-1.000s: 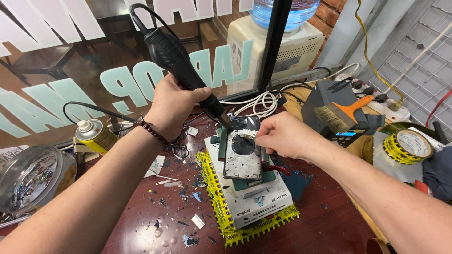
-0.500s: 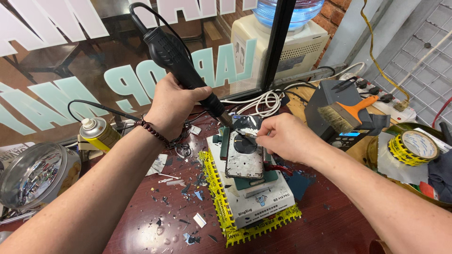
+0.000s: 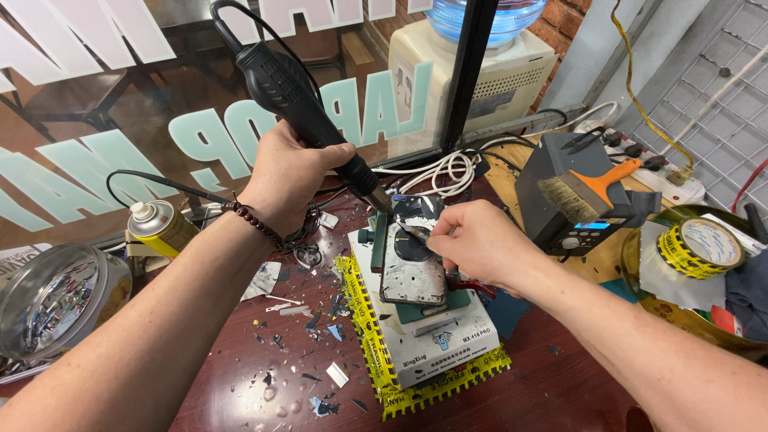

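The head view shows the fingers (image 3: 438, 240) of the right hand (image 3: 480, 244) pinched narrow on a thin metal tool (image 3: 410, 233), whose tip touches the upper back of a phone (image 3: 414, 264). The left hand (image 3: 290, 172) is wrapped fully around the black handle of a hot-air gun (image 3: 308, 104), thumb over the top, with the metal nozzle angled down to a spot just beside the tool tip. The phone lies face down, clamped in a green holder on a white fixture block (image 3: 436, 340), which sits on a yellow ridged mat (image 3: 376, 344) on the dark red table (image 3: 240, 384). Its back panel looks cracked and partly stripped, so it is likely brittle, sharp at the edges and hot near the nozzle; it seems best worked from the clamped sides and lifted only by the thin tool at a loosened edge, not by bare fingertips. The gun looks stiff and moderately heavy, with a trailing cord, and the ribbed handle is the safe grip. Glass chips (image 3: 320, 376) are strewn across the table left of the mat. Farther out stand a spray can (image 3: 160, 228), a clear round tin (image 3: 56, 300), a grey station box (image 3: 572, 192) with an orange-handled brush (image 3: 588, 188) on it, and a roll of yellow tape (image 3: 702, 246).
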`<state>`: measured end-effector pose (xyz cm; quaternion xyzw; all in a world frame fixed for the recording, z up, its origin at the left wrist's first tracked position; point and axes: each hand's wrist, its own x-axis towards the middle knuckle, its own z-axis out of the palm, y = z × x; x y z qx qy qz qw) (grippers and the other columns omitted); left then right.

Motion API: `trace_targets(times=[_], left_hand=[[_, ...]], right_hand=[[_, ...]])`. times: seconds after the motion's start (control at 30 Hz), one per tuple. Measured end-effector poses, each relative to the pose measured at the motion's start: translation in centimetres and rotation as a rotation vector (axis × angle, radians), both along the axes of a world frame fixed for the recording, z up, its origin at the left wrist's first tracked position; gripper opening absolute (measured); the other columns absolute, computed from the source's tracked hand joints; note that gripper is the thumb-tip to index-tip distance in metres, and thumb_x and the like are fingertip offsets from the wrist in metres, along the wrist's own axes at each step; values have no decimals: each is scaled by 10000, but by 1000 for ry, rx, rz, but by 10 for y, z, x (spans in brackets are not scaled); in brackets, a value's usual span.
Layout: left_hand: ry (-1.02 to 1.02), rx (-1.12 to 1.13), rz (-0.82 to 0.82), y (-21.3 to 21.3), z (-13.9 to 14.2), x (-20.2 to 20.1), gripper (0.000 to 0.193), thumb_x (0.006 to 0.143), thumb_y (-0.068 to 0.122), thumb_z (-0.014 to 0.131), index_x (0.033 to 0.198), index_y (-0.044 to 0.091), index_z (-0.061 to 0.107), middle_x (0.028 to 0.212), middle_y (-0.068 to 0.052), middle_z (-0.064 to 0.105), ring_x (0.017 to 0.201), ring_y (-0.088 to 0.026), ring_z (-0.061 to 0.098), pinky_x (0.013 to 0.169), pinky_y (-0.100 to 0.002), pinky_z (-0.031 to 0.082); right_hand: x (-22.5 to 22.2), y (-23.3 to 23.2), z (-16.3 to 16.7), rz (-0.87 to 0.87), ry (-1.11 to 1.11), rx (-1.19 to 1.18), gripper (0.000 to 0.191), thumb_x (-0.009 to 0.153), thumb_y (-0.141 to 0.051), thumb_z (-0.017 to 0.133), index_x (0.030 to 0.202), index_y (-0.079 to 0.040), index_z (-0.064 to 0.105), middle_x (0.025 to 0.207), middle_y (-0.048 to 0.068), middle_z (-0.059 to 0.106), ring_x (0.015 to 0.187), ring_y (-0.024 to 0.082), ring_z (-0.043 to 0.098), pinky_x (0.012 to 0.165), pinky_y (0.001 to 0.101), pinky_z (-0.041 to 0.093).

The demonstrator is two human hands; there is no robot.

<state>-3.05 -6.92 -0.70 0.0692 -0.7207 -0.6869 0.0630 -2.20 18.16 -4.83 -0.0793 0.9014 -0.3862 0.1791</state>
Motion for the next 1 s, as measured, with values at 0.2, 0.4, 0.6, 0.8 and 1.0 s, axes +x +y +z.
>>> trace_targets(times=[0.2,0.4,0.6,0.8,1.0], left_hand=[[17,13,19,-1,-2,-1,288,851,21,739,1084,-16,574,1010,-106,695,894,-213,746,774,-354,673],[9,25,24,-1,0,0,285,858,26,740,1087,-19,578,1003,-111,703,884,-219,749,775,-347,666],[40,-12,66,-23,-5,13,308,841,10,769,1083,-21,582,995,-119,720,888,-215,753,778,-337,650],[-63,67,168,-64,-19,45,270,831,-5,740,1054,-23,589,982,-99,704,859,-222,747,746,-375,674],[-104,146,202,-76,-26,66,270,843,4,735,1055,-12,568,988,-122,707,862,-237,758,740,-374,679]], right_hand=[[2,1,-5,-152,-258,-303,109,883,-102,703,861,3,686,622,69,600,395,83,409,335,270,241],[-11,10,-10,-186,-329,-402,113,908,-105,707,897,0,667,645,80,586,405,65,381,343,250,208],[-12,3,-12,-204,-261,-395,111,892,-115,706,909,-10,673,660,64,621,410,81,392,344,270,234],[5,-2,-1,-76,-136,-63,159,913,-220,711,882,-65,723,619,61,655,404,122,454,363,319,312],[18,-12,12,-145,-251,-215,153,937,-190,655,922,-41,687,655,66,628,410,108,411,362,299,281]])
